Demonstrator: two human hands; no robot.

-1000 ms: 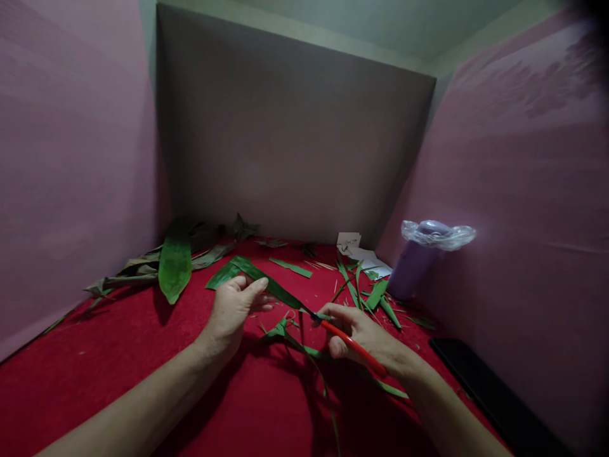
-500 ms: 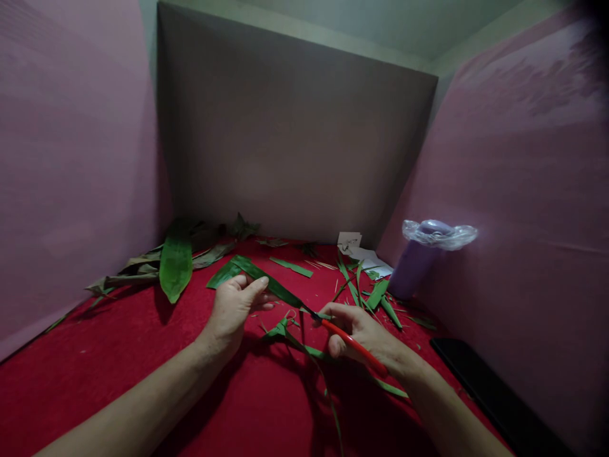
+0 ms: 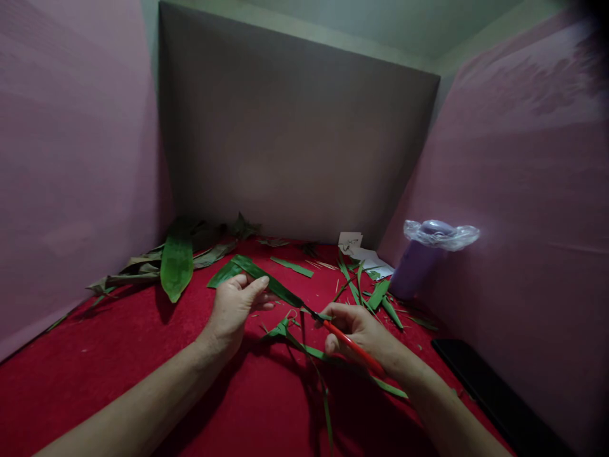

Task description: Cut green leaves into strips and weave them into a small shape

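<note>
Red cloth (image 3: 109, 387) covers the work surface across the bottom of the frame, with a flat black object (image 3: 485, 387) lying at lower right. At lower centre rests a folded green leaf piece (image 3: 283, 329), its narrow strips trailing towards the bottom edge and the right forearm.

Just above the middle of that lower half, the right hand (image 3: 364, 333) grips red-handled scissors (image 3: 354, 349), their dark blades meeting the near end of a long green leaf (image 3: 280, 290). The left hand (image 3: 233, 311) pinches this leaf between thumb and fingers — left of centre, slanting down to the right.

Beyond the right hand lie cut leaf scraps (image 3: 379, 294) and, at right, a purple container (image 3: 413, 270) topped with clear plastic (image 3: 459, 237). White papers (image 3: 373, 261) sit to its left. A broad leaf (image 3: 176, 273) lies over dull, withered leaves (image 3: 130, 279) at left — and a grey panel (image 3: 295, 127) closes off the back.
</note>
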